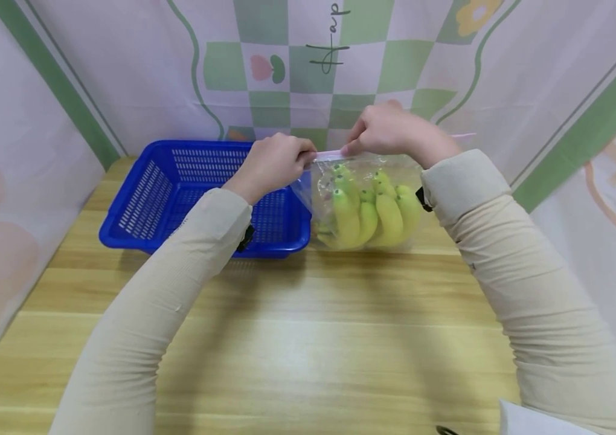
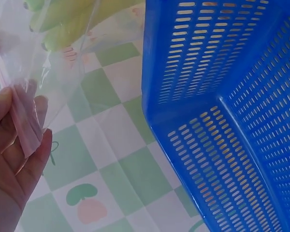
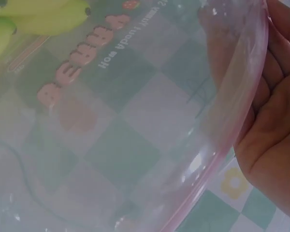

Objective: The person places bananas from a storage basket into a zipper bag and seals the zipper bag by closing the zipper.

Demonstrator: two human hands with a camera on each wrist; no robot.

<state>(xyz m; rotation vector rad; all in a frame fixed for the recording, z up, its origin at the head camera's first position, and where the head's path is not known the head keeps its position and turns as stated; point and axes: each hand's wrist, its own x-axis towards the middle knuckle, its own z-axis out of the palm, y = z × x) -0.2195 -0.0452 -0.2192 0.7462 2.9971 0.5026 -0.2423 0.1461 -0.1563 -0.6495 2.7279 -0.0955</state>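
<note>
A clear zip bag (image 1: pixel 413 172) with a pink top strip stands on the table, and yellow-green bananas (image 1: pixel 389 217) lie inside it. At the strip's left end, my left hand (image 1: pixel 278 160) pinches the bag between thumb and fingers; the left wrist view shows the pink strip (image 2: pixel 26 121) across those fingers. Farther right along the same edge, my right hand (image 1: pixel 389 130) grips the strip with thumb and fingertips. Pink lettering (image 3: pixel 82 58) shows on the bag's film in the right wrist view.
Left of the bag sits a blue slotted plastic basket (image 1: pixel 205 244), its right wall close against the bag. Behind both hangs a checked green and white curtain (image 1: pixel 264 66). The wooden table (image 1: pixel 308 338) spreads toward me. A dark curved object (image 1: pixel 445 430) shows at the bottom edge.
</note>
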